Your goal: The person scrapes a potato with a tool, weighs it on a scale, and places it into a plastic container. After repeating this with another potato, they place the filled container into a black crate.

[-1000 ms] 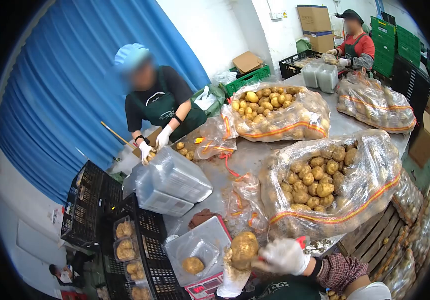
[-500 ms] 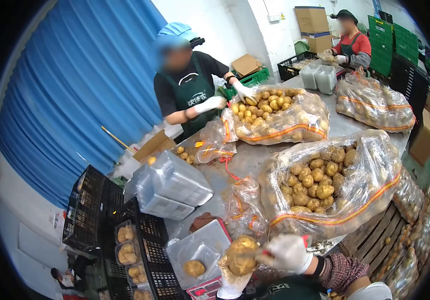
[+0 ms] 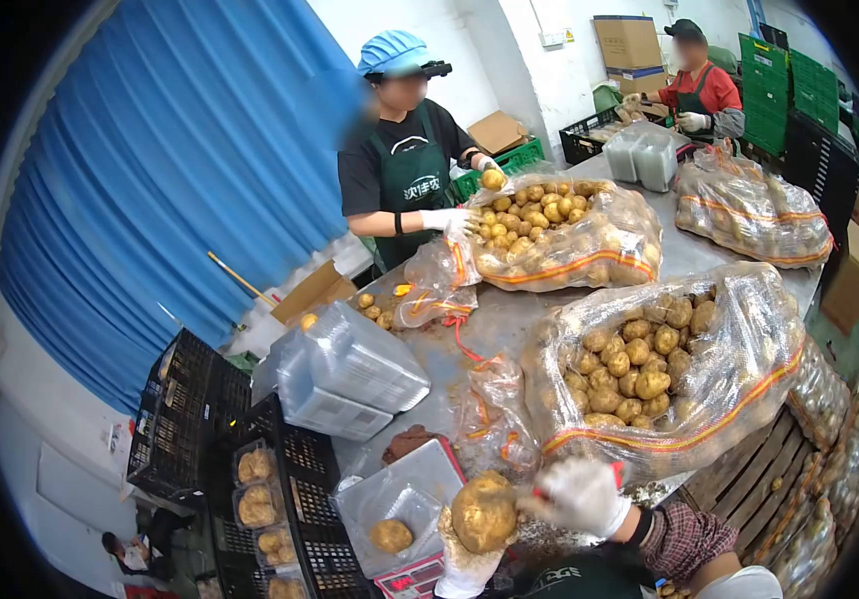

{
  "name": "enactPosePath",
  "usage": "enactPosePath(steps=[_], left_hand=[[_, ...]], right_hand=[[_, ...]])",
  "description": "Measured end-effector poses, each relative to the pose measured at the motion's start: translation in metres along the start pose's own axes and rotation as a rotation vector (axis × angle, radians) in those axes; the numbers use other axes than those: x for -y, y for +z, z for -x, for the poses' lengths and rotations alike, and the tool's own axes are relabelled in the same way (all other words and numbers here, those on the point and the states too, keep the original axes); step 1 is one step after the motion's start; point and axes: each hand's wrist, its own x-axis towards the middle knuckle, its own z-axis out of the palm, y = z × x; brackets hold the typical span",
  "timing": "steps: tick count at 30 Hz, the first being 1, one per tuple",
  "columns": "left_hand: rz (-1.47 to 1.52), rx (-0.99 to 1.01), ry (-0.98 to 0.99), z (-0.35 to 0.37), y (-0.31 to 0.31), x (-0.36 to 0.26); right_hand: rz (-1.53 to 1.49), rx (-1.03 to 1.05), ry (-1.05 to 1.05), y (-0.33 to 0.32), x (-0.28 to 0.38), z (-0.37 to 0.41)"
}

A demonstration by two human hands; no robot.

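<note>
My left hand (image 3: pixel 464 561), in a dirty white glove, grips a large potato (image 3: pixel 482 512) from below, close to my body. My right hand (image 3: pixel 582 495), also gloved, presses against the potato's right side and is closed on a small red-handled tool (image 3: pixel 616 472), mostly hidden in the glove. Just left of the potato a clear plastic tray (image 3: pixel 397 494) holding one smaller potato (image 3: pixel 390 535) rests on a scale (image 3: pixel 412 577). An open sack of potatoes (image 3: pixel 664 364) lies right behind my hands.
A stack of empty clear trays (image 3: pixel 345 371) lies at the left of the metal table (image 3: pixel 497 319). Black crates (image 3: pixel 280 499) with packed trays stand below. A person in a green apron (image 3: pixel 405 180) picks from another sack (image 3: pixel 554 235). A second person (image 3: pixel 704 85) works at the far end.
The person in the apron has straightened up and moved right from the table's left corner to the far sack, now lifting a potato. My hands have turned the large potato slightly.
</note>
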Motion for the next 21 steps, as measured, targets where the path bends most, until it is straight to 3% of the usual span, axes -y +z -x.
enactPosePath(steps=[2,5,7,9,10,11,13,15,18,19,21], left_hand=[[0.025,-0.018,0.02,0.0,0.006,0.001],[-0.003,-0.035,0.045,0.0,0.003,0.002],[0.044,0.048,0.096,-0.001,0.001,0.004],[0.109,0.126,0.07,0.001,0.003,0.002],[0.095,0.172,0.083,0.002,0.004,0.0],[0.081,0.218,0.097,0.003,0.004,-0.002],[0.005,0.181,0.17,0.005,0.003,-0.005],[-0.057,0.132,0.251,0.008,0.003,-0.007],[-0.116,0.016,0.301,0.012,0.001,-0.01],[-0.104,-0.001,0.319,0.012,-0.003,-0.009],[-0.279,-0.038,0.363,0.013,-0.01,-0.001]], right_hand=[[0.092,-0.084,0.046,-0.002,-0.005,-0.004],[0.063,0.023,-0.105,-0.007,0.022,-0.003],[0.015,-0.092,0.055,-0.007,0.008,-0.011],[0.027,-0.072,0.235,0.006,-0.013,-0.01],[-0.075,0.029,0.357,0.009,-0.013,-0.006],[-0.077,0.026,0.35,0.016,-0.014,0.0],[-0.238,0.288,0.542,0.042,-0.019,0.019],[-0.361,0.355,0.505,0.081,-0.022,0.056],[-0.145,0.686,0.497,0.088,-0.006,0.057],[-0.145,0.7,0.473,0.078,0.001,0.049],[-0.726,0.513,0.481,0.053,0.021,0.032]])
